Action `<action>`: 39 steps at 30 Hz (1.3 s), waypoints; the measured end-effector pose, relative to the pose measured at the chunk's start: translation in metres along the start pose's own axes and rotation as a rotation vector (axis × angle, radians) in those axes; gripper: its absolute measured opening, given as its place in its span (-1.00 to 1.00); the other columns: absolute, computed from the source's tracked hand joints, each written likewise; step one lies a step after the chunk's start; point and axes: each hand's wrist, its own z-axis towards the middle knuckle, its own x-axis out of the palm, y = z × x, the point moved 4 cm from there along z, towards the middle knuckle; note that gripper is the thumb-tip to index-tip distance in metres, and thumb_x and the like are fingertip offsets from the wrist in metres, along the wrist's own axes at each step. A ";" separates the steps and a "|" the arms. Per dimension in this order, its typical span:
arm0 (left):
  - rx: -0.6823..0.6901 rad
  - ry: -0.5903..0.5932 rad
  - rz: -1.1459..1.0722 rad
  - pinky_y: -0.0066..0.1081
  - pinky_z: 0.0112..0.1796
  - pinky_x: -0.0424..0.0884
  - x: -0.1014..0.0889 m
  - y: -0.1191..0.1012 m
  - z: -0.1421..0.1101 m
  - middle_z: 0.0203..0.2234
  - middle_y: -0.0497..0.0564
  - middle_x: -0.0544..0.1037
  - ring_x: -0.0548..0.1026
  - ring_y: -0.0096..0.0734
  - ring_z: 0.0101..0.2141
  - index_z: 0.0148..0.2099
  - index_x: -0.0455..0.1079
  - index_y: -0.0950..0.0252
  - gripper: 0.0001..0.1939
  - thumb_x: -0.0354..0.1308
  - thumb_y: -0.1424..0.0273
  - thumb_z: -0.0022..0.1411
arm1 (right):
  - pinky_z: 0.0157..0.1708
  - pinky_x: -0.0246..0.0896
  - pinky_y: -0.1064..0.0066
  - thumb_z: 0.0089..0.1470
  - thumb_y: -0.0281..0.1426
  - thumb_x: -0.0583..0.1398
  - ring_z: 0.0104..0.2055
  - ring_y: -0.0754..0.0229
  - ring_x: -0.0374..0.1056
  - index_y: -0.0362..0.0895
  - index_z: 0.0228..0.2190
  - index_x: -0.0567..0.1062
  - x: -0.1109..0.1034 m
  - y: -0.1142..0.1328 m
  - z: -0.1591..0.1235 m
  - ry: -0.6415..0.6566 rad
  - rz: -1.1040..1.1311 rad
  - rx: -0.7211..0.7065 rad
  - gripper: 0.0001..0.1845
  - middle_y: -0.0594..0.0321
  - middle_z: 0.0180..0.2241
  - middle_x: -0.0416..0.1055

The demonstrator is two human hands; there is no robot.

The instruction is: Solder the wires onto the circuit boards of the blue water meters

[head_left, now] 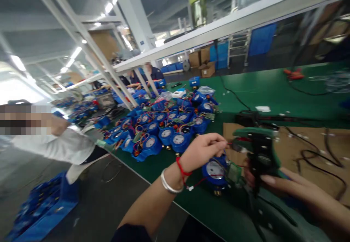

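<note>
My left hand (202, 149) is pinched shut on a thin red wire (203, 179) that runs from a blue water meter (216, 169) lying on the green table (246, 88). A small green circuit board (234, 172) hangs beside the meter. My right hand (290, 185) is wrapped round the handles of a green and black crimping tool (259, 150), whose jaws sit right at my left fingertips. I wear a silver bangle and a red thread on the left wrist.
Several blue meters (166, 125) with coloured wires are heaped on the table to the left. A brown cardboard sheet (308, 150) with black cables lies to the right. A co-worker in white (60, 143) sits at left beside a blue crate (43, 205). Other people work farther back.
</note>
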 end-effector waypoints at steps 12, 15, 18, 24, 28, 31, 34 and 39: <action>-0.105 0.132 0.010 -0.55 -0.54 0.08 -0.001 0.006 0.003 -0.59 -0.12 0.34 0.18 -0.62 -0.59 -0.31 0.35 0.34 -0.72 0.04 0.21 0.26 | -0.20 0.12 0.29 0.10 -0.25 0.18 -0.29 0.15 0.29 -0.24 -0.12 0.40 0.010 0.007 -0.004 0.411 0.339 -0.036 -0.63 0.15 -0.36 0.37; -0.112 0.157 -0.003 -0.55 -0.55 0.07 -0.002 0.007 0.002 -0.59 -0.11 0.34 0.18 -0.63 -0.60 -0.29 0.35 0.35 -0.73 0.04 0.22 0.26 | -0.19 0.12 0.29 0.12 -0.25 0.16 -0.27 0.15 0.29 -0.24 -0.10 0.39 0.010 0.005 -0.005 0.407 0.339 -0.014 -0.63 0.15 -0.35 0.37; -0.111 0.187 -0.004 -0.56 -0.54 0.08 -0.001 0.008 0.002 -0.60 -0.12 0.33 0.19 -0.63 -0.59 -0.32 0.33 0.35 -0.74 0.04 0.23 0.26 | -0.20 0.12 0.30 0.12 -0.24 0.17 -0.28 0.16 0.30 -0.25 -0.11 0.39 0.011 0.006 -0.004 0.406 0.288 -0.015 -0.62 0.15 -0.36 0.36; -0.125 0.206 0.060 -0.55 -0.53 0.11 -0.001 0.004 0.001 -0.59 -0.11 0.34 0.20 -0.60 -0.59 -0.33 0.32 0.34 -0.75 0.01 0.25 0.26 | -0.26 0.12 0.33 0.11 -0.20 0.16 -0.35 0.18 0.28 -0.26 -0.17 0.39 0.015 0.012 -0.005 0.373 0.204 0.026 -0.62 0.20 -0.44 0.34; -0.148 0.205 0.107 -0.55 -0.53 0.12 0.000 0.002 0.002 -0.60 -0.12 0.34 0.22 -0.59 -0.59 -0.35 0.30 0.33 -0.78 0.00 0.29 0.26 | -0.29 0.12 0.35 0.13 -0.19 0.15 -0.37 0.19 0.27 -0.25 -0.19 0.38 0.015 0.012 -0.007 0.347 0.174 0.054 -0.63 0.22 -0.46 0.33; -0.157 0.206 0.109 -0.55 -0.52 0.13 0.000 0.002 0.002 -0.61 -0.12 0.34 0.22 -0.60 -0.59 -0.35 0.30 0.32 -0.79 -0.01 0.30 0.26 | -0.30 0.13 0.36 0.12 -0.17 0.15 -0.38 0.19 0.28 -0.24 -0.19 0.38 0.015 0.012 -0.008 0.354 0.171 0.061 -0.62 0.22 -0.47 0.32; -0.153 0.220 0.104 -0.56 -0.52 0.14 0.001 0.001 0.001 -0.61 -0.13 0.34 0.21 -0.61 -0.60 -0.35 0.31 0.33 -0.79 -0.01 0.32 0.26 | -0.28 0.14 0.36 0.12 -0.16 0.15 -0.37 0.19 0.28 -0.23 -0.19 0.38 0.015 0.015 -0.009 0.364 0.148 0.062 -0.62 0.21 -0.45 0.33; -0.159 0.235 0.096 -0.55 -0.53 0.13 0.001 0.002 0.001 -0.60 -0.12 0.35 0.21 -0.62 -0.61 -0.35 0.31 0.34 -0.78 -0.01 0.31 0.27 | -0.27 0.15 0.37 0.13 -0.15 0.14 -0.35 0.18 0.28 -0.21 -0.21 0.38 0.015 0.013 -0.011 0.348 0.119 0.087 -0.63 0.21 -0.45 0.33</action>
